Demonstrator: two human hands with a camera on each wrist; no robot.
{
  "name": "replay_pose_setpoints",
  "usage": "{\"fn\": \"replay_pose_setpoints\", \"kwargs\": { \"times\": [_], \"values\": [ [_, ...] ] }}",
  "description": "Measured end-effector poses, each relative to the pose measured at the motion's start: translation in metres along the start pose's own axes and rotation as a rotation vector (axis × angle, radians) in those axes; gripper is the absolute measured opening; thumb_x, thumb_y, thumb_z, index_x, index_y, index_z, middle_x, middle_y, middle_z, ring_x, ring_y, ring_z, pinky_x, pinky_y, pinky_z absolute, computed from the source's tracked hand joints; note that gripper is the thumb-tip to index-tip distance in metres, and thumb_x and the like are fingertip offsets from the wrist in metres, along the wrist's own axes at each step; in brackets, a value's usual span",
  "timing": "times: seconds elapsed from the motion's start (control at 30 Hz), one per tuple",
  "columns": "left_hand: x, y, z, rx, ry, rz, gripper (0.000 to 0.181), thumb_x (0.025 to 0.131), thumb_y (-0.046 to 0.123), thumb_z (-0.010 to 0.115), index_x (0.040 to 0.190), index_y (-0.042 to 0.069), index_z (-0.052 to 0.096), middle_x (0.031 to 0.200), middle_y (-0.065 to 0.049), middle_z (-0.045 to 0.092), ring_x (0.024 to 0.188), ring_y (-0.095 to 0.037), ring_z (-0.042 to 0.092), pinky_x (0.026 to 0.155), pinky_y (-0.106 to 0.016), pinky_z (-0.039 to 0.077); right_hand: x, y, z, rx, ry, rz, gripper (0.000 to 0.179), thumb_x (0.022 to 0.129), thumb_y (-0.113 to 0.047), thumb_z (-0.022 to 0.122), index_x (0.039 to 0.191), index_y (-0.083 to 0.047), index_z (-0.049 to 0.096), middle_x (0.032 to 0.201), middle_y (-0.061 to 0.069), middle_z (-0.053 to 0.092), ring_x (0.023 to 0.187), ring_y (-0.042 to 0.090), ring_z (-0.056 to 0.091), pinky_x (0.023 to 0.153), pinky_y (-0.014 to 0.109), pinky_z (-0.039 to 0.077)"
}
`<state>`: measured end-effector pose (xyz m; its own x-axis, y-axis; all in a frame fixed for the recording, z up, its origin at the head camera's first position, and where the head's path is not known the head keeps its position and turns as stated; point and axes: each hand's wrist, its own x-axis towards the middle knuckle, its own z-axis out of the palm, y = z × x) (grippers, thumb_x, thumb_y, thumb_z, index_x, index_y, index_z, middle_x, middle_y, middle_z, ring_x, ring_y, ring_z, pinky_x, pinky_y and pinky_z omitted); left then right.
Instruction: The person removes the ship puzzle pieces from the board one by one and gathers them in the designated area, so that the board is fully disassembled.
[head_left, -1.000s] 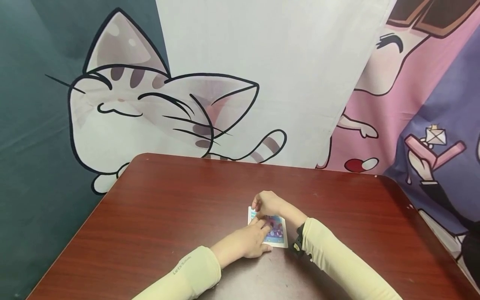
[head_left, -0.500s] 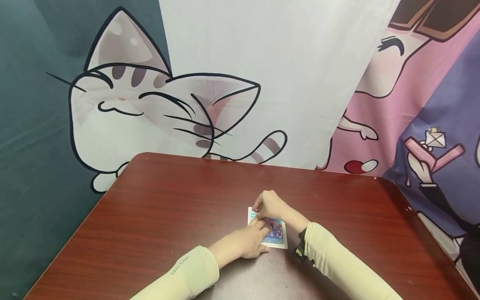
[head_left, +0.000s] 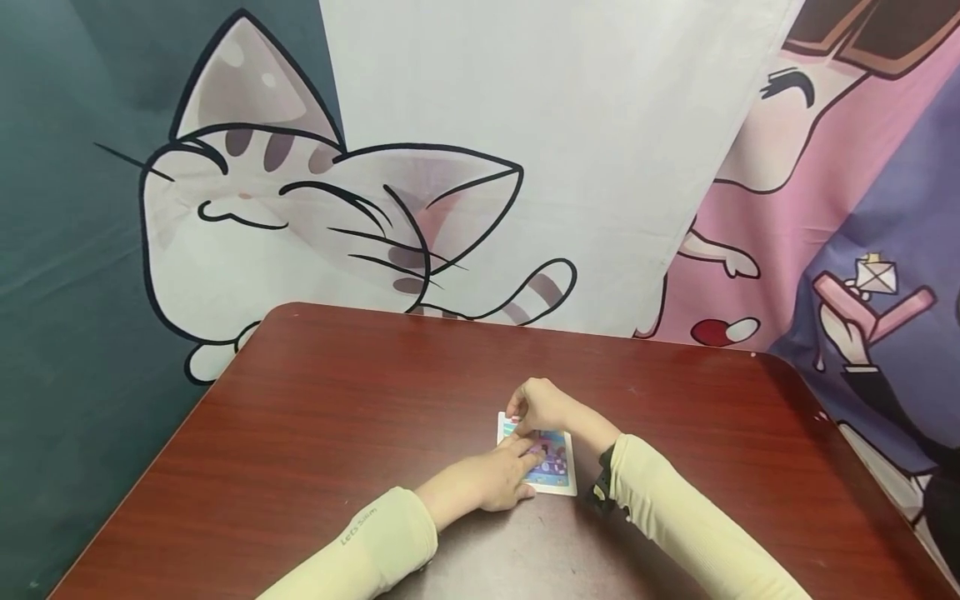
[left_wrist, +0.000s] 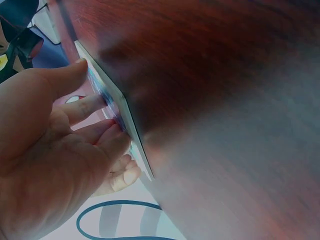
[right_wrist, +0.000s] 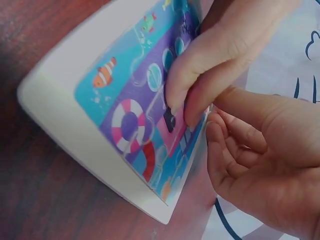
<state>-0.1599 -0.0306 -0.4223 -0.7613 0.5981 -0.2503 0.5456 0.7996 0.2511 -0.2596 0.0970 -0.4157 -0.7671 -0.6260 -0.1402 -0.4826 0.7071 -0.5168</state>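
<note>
A jigsaw puzzle (head_left: 552, 471) lies flat on the table, with a pale frame and a sea picture. In the right wrist view the puzzle (right_wrist: 135, 110) shows a clownfish and a striped life ring. My left hand (head_left: 501, 477) rests on it from the left, its outstretched fingers (right_wrist: 195, 67) pressing the picture. My right hand (head_left: 546, 406) reaches across to the far left corner with curled fingers. In the right wrist view this right hand (right_wrist: 267, 145) has thumb and fingertips at the puzzle's edge. Whether they pinch anything is hidden behind the left fingers.
The reddish-brown wooden table (head_left: 360, 400) stretches out on every side of the puzzle. Behind its far edge hangs a cloth backdrop (head_left: 585, 150) with a cartoon cat and other drawings. A dark band with its device (head_left: 602, 483) sits at the right sleeve's cuff.
Both hands stay at the puzzle with only slight shifts. The left thumb has drawn in a little to the left. Otherwise the view itself moves slightly.
</note>
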Motion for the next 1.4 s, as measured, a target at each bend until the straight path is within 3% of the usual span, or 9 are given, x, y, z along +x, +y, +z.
{"fn": "replay_pose_setpoints", "kwargs": {
  "times": [0.17, 0.37, 0.7, 0.9, 1.03, 1.2, 1.3, 1.4],
  "values": [
    [0.0, 0.001, 0.0, -0.006, 0.001, -0.008, 0.058, 0.092, 0.041, 0.053, 0.143, 0.016, 0.039, 0.151, -0.004, 0.028, 0.14, -0.02, 0.022, 0.107, -0.034, 0.033, 0.0, 0.001, -0.004, 0.02, -0.051, 0.015, 0.021, 0.066, -0.008, 0.082, 0.08, -0.005, 0.066, 0.078, 0.001, 0.066, 0.074, 0.01, 0.058, 0.071, 0.024, 0.05],
    [0.001, 0.002, -0.001, 0.006, 0.0, -0.011, 0.057, 0.092, 0.039, 0.054, 0.143, 0.017, 0.04, 0.151, -0.004, 0.028, 0.14, -0.02, 0.021, 0.108, -0.033, 0.032, 0.001, 0.005, -0.004, 0.052, -0.047, 0.011, 0.024, 0.065, -0.009, 0.083, 0.082, -0.006, 0.066, 0.076, 0.0, 0.065, 0.072, 0.008, 0.058, 0.068, 0.021, 0.05],
    [0.002, 0.003, -0.003, 0.052, 0.003, -0.002, 0.06, 0.091, 0.041, 0.055, 0.144, 0.017, 0.038, 0.151, -0.004, 0.028, 0.14, -0.02, 0.021, 0.107, -0.033, 0.032, -0.005, 0.022, 0.0, 0.041, 0.054, -0.19, 0.02, 0.068, -0.006, 0.079, 0.086, -0.01, 0.069, 0.072, -0.005, 0.062, 0.068, 0.004, 0.053, 0.063, 0.018, 0.047],
    [0.0, 0.002, -0.004, 0.023, -0.04, 0.028, 0.062, 0.092, 0.042, 0.053, 0.146, 0.018, 0.034, 0.153, -0.005, 0.025, 0.141, -0.02, 0.018, 0.106, -0.036, 0.035, -0.016, 0.032, 0.004, 0.121, 0.087, -0.219, 0.023, 0.072, -0.013, 0.08, 0.092, -0.012, 0.069, 0.072, -0.008, 0.061, 0.067, 0.002, 0.053, 0.062, 0.019, 0.048],
    [-0.002, -0.003, -0.005, 0.078, -0.087, 0.064, 0.064, 0.094, 0.045, 0.048, 0.148, 0.02, 0.027, 0.154, -0.003, 0.02, 0.142, -0.019, 0.015, 0.108, -0.034, 0.031, -0.018, 0.036, 0.01, 0.147, 0.08, -0.27, 0.026, 0.075, -0.016, 0.078, 0.099, -0.012, 0.068, 0.073, -0.009, 0.063, 0.067, 0.0, 0.057, 0.063, 0.02, 0.05],
    [-0.003, -0.012, -0.01, 0.132, -0.161, 0.12, 0.064, 0.095, 0.048, 0.042, 0.15, 0.022, 0.022, 0.156, -0.002, 0.015, 0.142, -0.017, 0.011, 0.112, -0.034, 0.024, -0.02, 0.038, 0.017, 0.208, 0.051, -0.262, 0.027, 0.08, -0.011, 0.073, 0.106, -0.009, 0.066, 0.076, -0.005, 0.066, 0.067, 0.001, 0.061, 0.058, 0.02, 0.051],
    [-0.003, -0.014, -0.012, 0.106, -0.183, 0.133, 0.061, 0.097, 0.044, 0.041, 0.15, 0.021, 0.022, 0.156, -0.003, 0.014, 0.142, -0.016, 0.011, 0.112, -0.034, 0.022, -0.021, 0.039, 0.02, 0.238, 0.048, -0.24, 0.028, 0.081, -0.01, 0.071, 0.109, -0.009, 0.065, 0.077, -0.005, 0.066, 0.065, 0.002, 0.061, 0.052, 0.021, 0.05],
    [-0.004, -0.015, -0.013, 0.079, -0.179, 0.132, 0.059, 0.098, 0.04, 0.042, 0.15, 0.02, 0.023, 0.156, -0.002, 0.013, 0.143, -0.017, 0.01, 0.113, -0.035, 0.021, -0.022, 0.039, 0.021, 0.245, 0.102, -0.264, 0.028, 0.082, -0.011, 0.071, 0.11, -0.009, 0.065, 0.077, -0.004, 0.066, 0.065, 0.002, 0.06, 0.052, 0.021, 0.049]
  ]
}}
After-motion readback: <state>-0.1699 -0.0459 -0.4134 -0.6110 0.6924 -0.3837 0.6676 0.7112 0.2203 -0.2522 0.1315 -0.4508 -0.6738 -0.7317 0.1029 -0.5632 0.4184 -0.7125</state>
